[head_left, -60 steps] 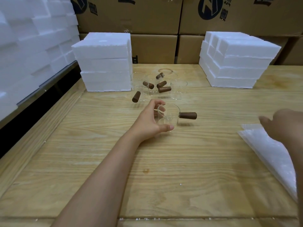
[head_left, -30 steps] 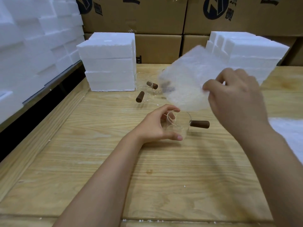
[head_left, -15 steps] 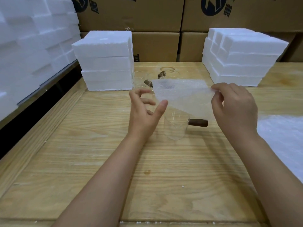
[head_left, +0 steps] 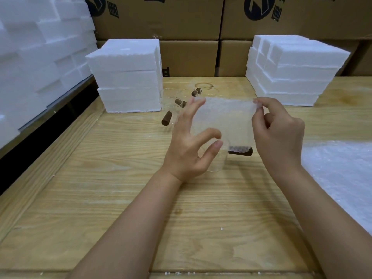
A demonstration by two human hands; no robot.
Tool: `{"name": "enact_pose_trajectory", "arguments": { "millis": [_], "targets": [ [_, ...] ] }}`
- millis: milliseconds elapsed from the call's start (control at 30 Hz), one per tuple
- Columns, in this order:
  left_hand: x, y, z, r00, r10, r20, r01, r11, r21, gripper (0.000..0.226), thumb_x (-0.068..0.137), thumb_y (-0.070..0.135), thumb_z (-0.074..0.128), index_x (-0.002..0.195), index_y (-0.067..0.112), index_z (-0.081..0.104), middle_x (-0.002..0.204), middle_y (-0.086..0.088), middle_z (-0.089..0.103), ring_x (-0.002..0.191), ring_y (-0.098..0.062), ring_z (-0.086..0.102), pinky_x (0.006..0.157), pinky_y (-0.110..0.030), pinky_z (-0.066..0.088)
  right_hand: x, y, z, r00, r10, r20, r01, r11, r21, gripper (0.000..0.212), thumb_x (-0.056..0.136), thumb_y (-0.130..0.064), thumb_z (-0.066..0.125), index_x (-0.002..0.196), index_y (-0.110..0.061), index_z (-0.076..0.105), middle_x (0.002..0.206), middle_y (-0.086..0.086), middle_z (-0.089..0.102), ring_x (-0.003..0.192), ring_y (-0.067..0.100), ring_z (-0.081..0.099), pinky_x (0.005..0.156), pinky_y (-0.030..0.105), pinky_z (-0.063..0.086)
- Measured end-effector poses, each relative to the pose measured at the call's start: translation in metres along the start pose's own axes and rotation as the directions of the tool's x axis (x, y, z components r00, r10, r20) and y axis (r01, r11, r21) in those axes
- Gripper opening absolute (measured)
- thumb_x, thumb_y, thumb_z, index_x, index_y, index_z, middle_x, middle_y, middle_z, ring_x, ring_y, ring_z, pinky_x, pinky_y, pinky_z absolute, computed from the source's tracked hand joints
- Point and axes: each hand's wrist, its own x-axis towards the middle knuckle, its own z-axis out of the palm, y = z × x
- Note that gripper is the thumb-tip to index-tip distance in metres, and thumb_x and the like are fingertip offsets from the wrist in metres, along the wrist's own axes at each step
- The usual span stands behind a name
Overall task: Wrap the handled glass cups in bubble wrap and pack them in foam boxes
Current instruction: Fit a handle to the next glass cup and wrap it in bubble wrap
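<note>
Between my hands hangs a small sheet of bubble wrap [head_left: 223,119], held upright over the table. My right hand [head_left: 277,133] pinches its top right corner between thumb and forefinger. My left hand [head_left: 189,146] has its fingers spread, and the forefinger touches the sheet's top left corner. Behind and below the sheet a clear glass cup [head_left: 216,164] stands on the wooden table [head_left: 141,198], its brown handle [head_left: 241,152] pointing right and half veiled by the wrap. Several more handled glass cups [head_left: 175,105] stand in a cluster farther back.
A stack of white foam boxes [head_left: 128,77] stands at the back left and another foam stack [head_left: 291,71] at the back right. A pile of bubble wrap sheets [head_left: 342,178] lies at the right edge. Foam blocks [head_left: 30,47] line the left side; cardboard cartons [head_left: 191,57] stand behind.
My left hand let go of the cup and rose to the sheet's left edge. My right hand carried the sheet from the right pile and lowered it in front of the cup.
</note>
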Motion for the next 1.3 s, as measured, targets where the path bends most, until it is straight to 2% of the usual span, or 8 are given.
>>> {"name": "enact_pose_trajectory", "arguments": {
  "millis": [133,233,367,500,667,933,1233,1300],
  "targets": [
    [-0.001,0.0,-0.002,0.998,-0.062,-0.022,0.063,0.996,0.065,0.03,0.093,0.014,0.047,0.106,0.0,0.071,0.128,-0.023,0.055,0.127,-0.037,0.048,0.102,-0.056,0.039,-0.001,-0.004,-0.002,1.0,0.014,0.015,-0.016,0.992,0.123,0.023,0.095,-0.014,0.048,0.11,-0.01,0.065,0.045,0.004,0.043,0.046,0.034,0.055,0.053,0.043,0.047],
    [0.0,-0.001,-0.004,0.986,-0.149,-0.072,0.151,0.988,0.035,0.037,0.095,0.006,0.039,0.125,-0.007,0.057,0.125,-0.018,0.061,0.119,-0.027,0.054,0.104,-0.041,0.041,-0.006,-0.003,-0.005,0.995,0.024,0.097,-0.037,0.991,0.129,0.028,0.089,-0.009,0.051,0.116,-0.013,0.057,0.05,-0.008,0.046,0.049,0.012,0.052,0.056,0.031,0.044],
    [0.001,-0.002,-0.002,0.97,-0.195,-0.145,0.201,0.979,0.031,0.033,0.095,-0.003,0.046,0.126,-0.011,0.054,0.126,-0.019,0.06,0.118,-0.018,0.051,0.103,-0.032,0.041,-0.006,0.016,-0.017,0.924,0.278,0.264,-0.281,0.959,-0.027,0.013,0.078,-0.008,0.052,0.087,-0.016,0.047,0.066,-0.007,0.052,0.059,0.013,0.049,0.053,0.028,0.038],
    [0.001,0.0,-0.001,0.958,-0.238,-0.159,0.244,0.97,0.017,0.039,0.093,-0.002,0.049,0.131,-0.009,0.051,0.133,-0.019,0.056,0.126,-0.019,0.047,0.107,-0.043,0.04,0.005,0.039,-0.029,0.666,0.497,0.556,-0.471,0.858,-0.204,0.018,0.083,-0.009,0.053,0.075,-0.02,0.065,0.068,-0.005,0.059,0.063,0.013,0.051,0.052,0.025,0.033],
    [0.0,0.0,-0.002,0.948,-0.294,-0.124,0.294,0.956,-0.022,0.044,0.095,0.005,0.047,0.138,-0.004,0.044,0.139,-0.017,0.052,0.131,-0.028,0.048,0.107,-0.048,0.039,0.002,0.039,-0.033,0.369,0.353,0.86,-0.62,0.783,-0.055,0.018,0.086,-0.012,0.062,0.096,-0.026,0.066,0.068,-0.009,0.066,0.049,0.006,0.046,0.04,0.019,0.032],
    [-0.002,-0.004,-0.003,0.928,-0.367,-0.063,0.359,0.926,-0.115,0.046,0.1,0.016,0.038,0.146,0.006,0.035,0.148,-0.012,0.043,0.138,-0.023,0.039,0.099,-0.055,0.045,-0.005,0.035,-0.025,0.41,0.181,0.894,-0.676,0.718,0.165,0.01,0.081,-0.023,0.066,0.073,-0.016,0.066,0.062,0.006,0.055,0.048,0.011,0.041,0.036,0.018,0.03],
    [-0.002,-0.005,-0.003,0.945,-0.319,-0.076,0.318,0.948,-0.026,0.051,0.094,0.007,0.053,0.143,0.003,0.039,0.141,-0.014,0.051,0.127,-0.031,0.051,0.094,-0.057,0.047,0.005,0.052,-0.046,0.399,-0.051,0.916,-0.734,0.581,0.352,0.026,0.071,-0.02,0.075,0.096,-0.013,0.076,0.084,0.036,0.051,0.055,0.01,0.045,0.036,0.015,0.032],
    [-0.002,-0.005,-0.002,0.953,-0.297,-0.062,0.298,0.955,0.003,0.057,0.088,0.001,0.061,0.141,0.0,0.041,0.14,-0.014,0.052,0.123,-0.033,0.054,0.096,-0.055,0.047,0.006,0.05,-0.047,0.417,-0.118,0.901,-0.726,0.553,0.409,0.028,0.069,-0.023,0.073,0.095,-0.015,0.076,0.077,0.021,0.061,0.054,0.007,0.047,0.035,0.013,0.031]
  ]
}}
